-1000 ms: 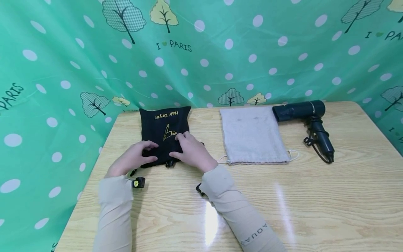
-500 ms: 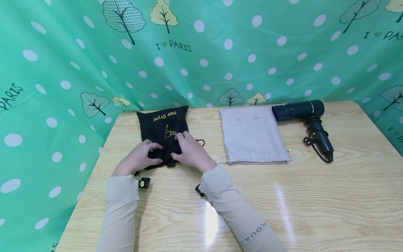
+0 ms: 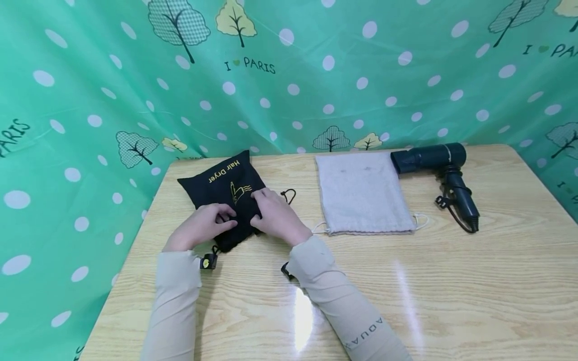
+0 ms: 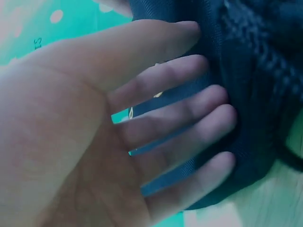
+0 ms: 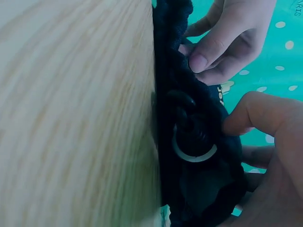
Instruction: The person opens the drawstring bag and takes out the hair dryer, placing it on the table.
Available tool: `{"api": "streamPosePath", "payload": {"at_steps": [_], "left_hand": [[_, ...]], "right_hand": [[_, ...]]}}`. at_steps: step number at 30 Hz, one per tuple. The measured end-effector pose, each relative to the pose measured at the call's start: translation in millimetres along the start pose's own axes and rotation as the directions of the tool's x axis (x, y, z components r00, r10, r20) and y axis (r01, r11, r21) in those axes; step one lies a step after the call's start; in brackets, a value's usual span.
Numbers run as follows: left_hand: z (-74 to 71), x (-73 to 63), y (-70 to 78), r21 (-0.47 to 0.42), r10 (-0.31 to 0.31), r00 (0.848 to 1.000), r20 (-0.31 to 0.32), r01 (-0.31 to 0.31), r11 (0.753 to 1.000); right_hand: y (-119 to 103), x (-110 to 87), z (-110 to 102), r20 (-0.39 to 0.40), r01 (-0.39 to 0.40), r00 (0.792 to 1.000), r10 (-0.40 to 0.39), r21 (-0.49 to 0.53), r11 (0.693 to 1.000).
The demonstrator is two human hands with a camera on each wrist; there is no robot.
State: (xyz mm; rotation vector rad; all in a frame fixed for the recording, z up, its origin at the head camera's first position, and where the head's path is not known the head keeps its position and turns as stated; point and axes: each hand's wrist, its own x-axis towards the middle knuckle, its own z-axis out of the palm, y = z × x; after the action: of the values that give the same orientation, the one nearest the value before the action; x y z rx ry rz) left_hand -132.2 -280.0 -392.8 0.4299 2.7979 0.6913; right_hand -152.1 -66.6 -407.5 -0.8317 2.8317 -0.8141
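A black drawstring bag point(image 3: 226, 185) lies tilted at the table's far left, with yellow "Hair Dryer" lettering on it. My left hand point(image 3: 200, 225) touches its left side; in the left wrist view the fingers point(image 4: 184, 130) rest loosely extended against the dark cloth. On the right part of the bag rests my right hand point(image 3: 277, 215), thumb toward the near edge. In the right wrist view, the bag's gathered mouth point(image 5: 182, 71) shows a dark object with a pale ring point(image 5: 194, 156) inside; most of that object is hidden by cloth.
A light grey drawstring pouch point(image 3: 361, 195) lies flat to the right of the black bag. Beyond it is a dark hair dryer point(image 3: 433, 158), its cord wound round the handle. Green printed cloth point(image 3: 289, 80) hangs behind the wooden table point(image 3: 361, 281).
The black bag has turned counterclockwise in the head view, its far end swinging left. My left hand has shifted slightly right; the right hand has stayed nearly in place.
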Motion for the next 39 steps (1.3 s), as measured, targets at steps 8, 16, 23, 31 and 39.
{"api": "streamPosePath", "payload": {"at_steps": [8,16,23,31,39], "left_hand": [[-14.1,-8.3,-13.1,-0.020,-0.055,0.972,-0.229,0.052,0.998],[-10.2,-3.9,-28.6,-0.043,-0.095,0.902,-0.422,0.085,0.995],[-3.3,0.2,-41.7,-0.009,-0.089,0.939,-0.331,0.091,0.996],[-2.0,0.5,-42.3,-0.012,-0.092,0.930,-0.357,0.094,0.996],[-6.5,-4.7,-41.7,-0.021,-0.127,0.903,-0.411,0.130,0.991]], "right_hand": [[-4.2,-0.7,-1.0,0.037,-0.028,0.999,0.029,-0.007,1.000],[-3.1,-1.7,0.0,0.042,-0.005,0.999,0.007,-0.044,0.999],[-2.7,-1.8,-0.9,0.053,0.017,0.999,-0.015,-0.036,0.999],[-2.2,-1.8,-1.9,0.055,0.042,0.998,-0.041,-0.015,0.999],[2.0,-2.4,-1.6,0.055,0.055,0.997,-0.056,0.006,0.998]]}}
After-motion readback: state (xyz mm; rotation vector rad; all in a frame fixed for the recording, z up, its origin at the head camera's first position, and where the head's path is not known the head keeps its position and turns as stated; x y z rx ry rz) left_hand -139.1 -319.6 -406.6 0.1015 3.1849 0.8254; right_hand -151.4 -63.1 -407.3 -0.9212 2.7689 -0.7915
